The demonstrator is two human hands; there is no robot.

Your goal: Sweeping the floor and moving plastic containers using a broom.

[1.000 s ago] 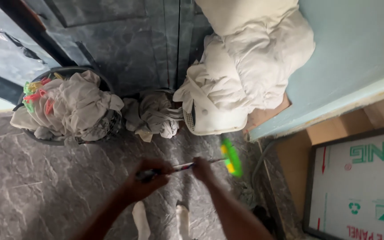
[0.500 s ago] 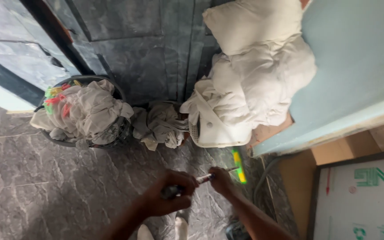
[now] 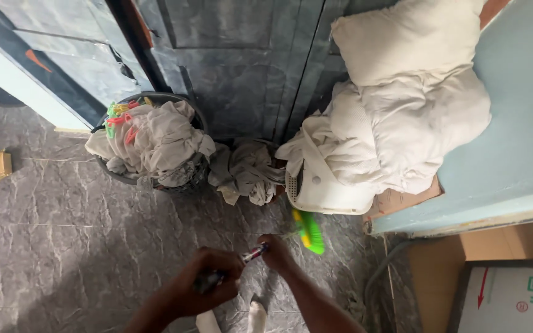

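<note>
I am mid-sweep: my left hand (image 3: 208, 285) is clenched on the near end of the thin, hard broom handle (image 3: 254, 253) and my right hand (image 3: 276, 253) grasps it further along, the green plastic bristle head (image 3: 309, 232) out at two o'clock on the smooth marbled floor (image 3: 63, 246). At twelve o'clock sit a soft crumpled cloth heap (image 3: 245, 171) and a white laundry basket (image 3: 322, 191), so my next stroke needs a short, low pull clear of them.

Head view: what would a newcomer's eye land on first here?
Probably the bright green brush head at bottom centre, on a thin handle gripped by the left hand and the right hand above the grey marble-look floor. Next, the big heap of off-white bedding spilling over a white basket at upper right, and the dark basket of cloth with coloured pegs at left.
</note>
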